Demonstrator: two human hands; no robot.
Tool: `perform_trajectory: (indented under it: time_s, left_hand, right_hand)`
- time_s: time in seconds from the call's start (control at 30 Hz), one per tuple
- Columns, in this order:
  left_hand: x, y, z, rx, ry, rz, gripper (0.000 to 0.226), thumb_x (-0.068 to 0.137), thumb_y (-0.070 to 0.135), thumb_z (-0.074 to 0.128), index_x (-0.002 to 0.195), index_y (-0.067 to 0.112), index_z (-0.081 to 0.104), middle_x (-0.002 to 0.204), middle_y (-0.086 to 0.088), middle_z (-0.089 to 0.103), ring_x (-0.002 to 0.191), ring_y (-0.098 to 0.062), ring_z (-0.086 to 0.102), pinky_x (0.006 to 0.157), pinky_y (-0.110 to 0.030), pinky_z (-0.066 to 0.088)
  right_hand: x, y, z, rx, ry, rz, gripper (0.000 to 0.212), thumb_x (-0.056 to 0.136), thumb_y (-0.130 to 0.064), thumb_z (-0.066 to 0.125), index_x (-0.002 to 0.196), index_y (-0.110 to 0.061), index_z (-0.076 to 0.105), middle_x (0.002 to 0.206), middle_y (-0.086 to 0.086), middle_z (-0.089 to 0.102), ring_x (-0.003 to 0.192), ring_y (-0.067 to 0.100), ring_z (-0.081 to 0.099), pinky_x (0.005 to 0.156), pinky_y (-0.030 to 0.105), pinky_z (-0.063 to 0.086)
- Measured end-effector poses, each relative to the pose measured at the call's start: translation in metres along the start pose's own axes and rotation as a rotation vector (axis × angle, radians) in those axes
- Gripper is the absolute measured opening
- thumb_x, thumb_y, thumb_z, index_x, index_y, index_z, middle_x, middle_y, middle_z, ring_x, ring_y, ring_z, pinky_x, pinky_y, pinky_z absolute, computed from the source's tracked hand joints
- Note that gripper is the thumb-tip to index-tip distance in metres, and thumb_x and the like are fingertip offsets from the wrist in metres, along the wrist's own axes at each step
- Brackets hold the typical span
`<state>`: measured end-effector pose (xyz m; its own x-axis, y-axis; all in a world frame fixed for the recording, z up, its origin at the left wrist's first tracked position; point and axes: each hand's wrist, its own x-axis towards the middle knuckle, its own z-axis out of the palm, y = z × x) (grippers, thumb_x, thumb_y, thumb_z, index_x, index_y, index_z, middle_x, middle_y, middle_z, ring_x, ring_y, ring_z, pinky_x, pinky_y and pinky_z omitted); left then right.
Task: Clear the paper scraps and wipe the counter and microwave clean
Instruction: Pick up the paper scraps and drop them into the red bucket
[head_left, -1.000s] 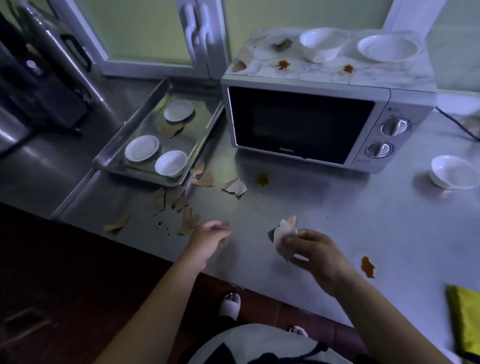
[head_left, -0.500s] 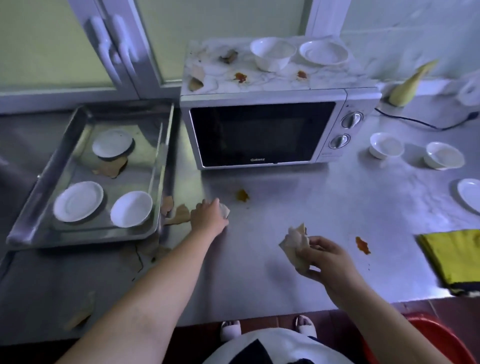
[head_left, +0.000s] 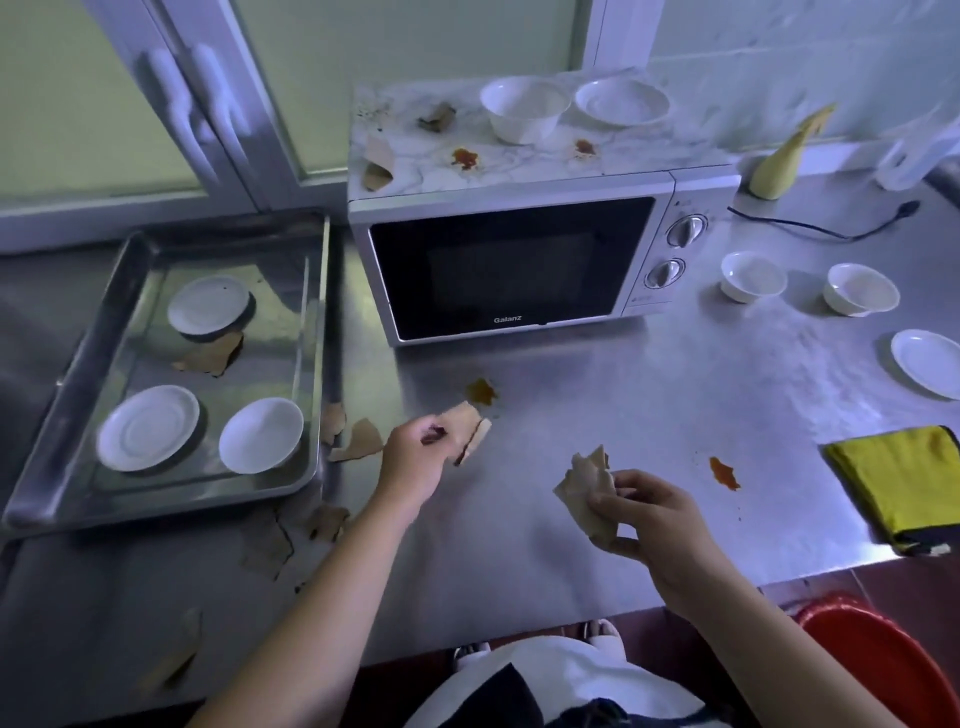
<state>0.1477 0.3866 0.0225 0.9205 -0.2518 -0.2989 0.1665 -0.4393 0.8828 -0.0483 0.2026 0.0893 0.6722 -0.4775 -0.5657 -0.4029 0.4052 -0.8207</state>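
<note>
In front of the microwave (head_left: 509, 270), a paper scrap (head_left: 467, 428) is pinched by the left hand (head_left: 415, 462) and crumpled scraps (head_left: 584, 491) are gripped by the right hand (head_left: 654, 525). Left of it, three saucers (head_left: 148, 427) and a brown scrap (head_left: 210, 356) are kept in a steel tray (head_left: 85, 364).

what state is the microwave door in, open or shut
Shut. The microwave door sits flush with the control panel beside it, no gap showing along its edges.

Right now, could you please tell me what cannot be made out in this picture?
Head view:
- Microwave interior: hidden behind its dark door.
- Red tub: cut off by the bottom-right edge.
- Scraps at front left: too dim to count.
- Paper in the right hand: the grip hides how many pieces.
</note>
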Motion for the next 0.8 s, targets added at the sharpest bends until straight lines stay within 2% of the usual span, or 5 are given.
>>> perform_trajectory:
  time_s: [0.07,0.23,0.4,0.6,0.8]
  left_hand:
    - [-0.03,0.008,-0.001,-0.255,-0.069,-0.097,0.015,0.084,0.007,0.074,0.091,0.02,0.071,0.09,-0.002,0.076,0.087,-0.022,0.071,0.073,-0.033,0.06]
    - [-0.085,0.025,0.0,-0.434,-0.062,-0.114,0.021,0.085,0.002,0.073,0.1,0.016,0.073,0.09,-0.008,0.076,0.082,-0.021,0.073,0.072,-0.032,0.06]
    - [-0.113,0.033,-0.002,-0.509,-0.013,-0.159,0.024,0.087,-0.003,0.068,0.1,0.016,0.075,0.088,-0.008,0.076,0.078,-0.023,0.073,0.065,-0.029,0.058]
    - [-0.141,0.033,-0.005,-0.477,-0.01,-0.194,0.026,0.087,0.0,0.069,0.112,0.008,0.074,0.1,-0.018,0.075,0.085,-0.027,0.072,0.07,-0.029,0.057]
    - [-0.161,0.033,-0.002,-0.571,-0.043,-0.21,0.024,0.092,-0.001,0.06,0.105,0.009,0.077,0.103,-0.018,0.074,0.089,-0.028,0.069,0.082,-0.036,0.057]
  right_hand:
    - [0.006,-0.007,0.007,-0.037,-0.051,-0.002,0.01,0.085,0.009,0.066,0.096,0.009,0.066,0.081,0.016,0.065,0.066,0.022,0.068,0.059,0.036,0.059]
    - [0.015,-0.026,0.031,-0.141,-0.29,-0.025,0.009,0.084,0.005,0.07,0.093,0.004,0.067,0.087,0.018,0.064,0.068,0.025,0.065,0.057,0.033,0.054]
    - [0.018,-0.039,0.042,-0.268,-0.492,-0.074,0.012,0.083,0.005,0.073,0.093,0.003,0.068,0.084,0.021,0.07,0.072,0.027,0.068,0.055,0.03,0.053]
    - [0.019,-0.041,0.043,-0.444,-0.66,-0.173,0.013,0.083,0.005,0.072,0.097,0.006,0.07,0.089,0.028,0.068,0.07,0.029,0.063,0.06,0.038,0.053]
    - [0.022,-0.035,0.038,-0.439,-0.732,-0.156,0.016,0.084,0.009,0.07,0.097,0.004,0.063,0.086,0.026,0.065,0.064,0.033,0.062,0.058,0.042,0.052]
